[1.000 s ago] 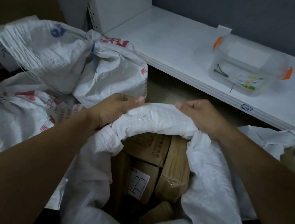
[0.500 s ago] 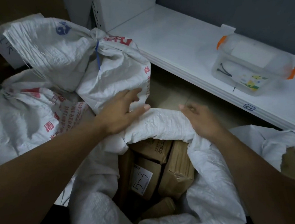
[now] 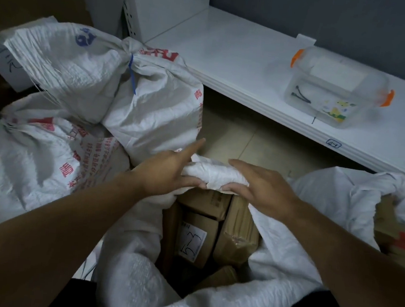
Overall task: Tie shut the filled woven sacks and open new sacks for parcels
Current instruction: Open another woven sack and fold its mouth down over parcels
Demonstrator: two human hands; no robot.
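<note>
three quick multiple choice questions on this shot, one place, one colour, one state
1. Where does the clear box with orange latches stand? A) on the white shelf B) in a sack C) on the floor
2. What colour is the tie on the rear tied sack? A) red B) blue C) yellow
3. How is the near sack that the left hand and right hand grip? A) tied shut B) open, parcels showing C) empty and flat
Answers: 1 A, it sits on the shelf top; 2 B, a blue strap cinches its neck; 3 B, cardboard boxes show below the bunched rim.
</note>
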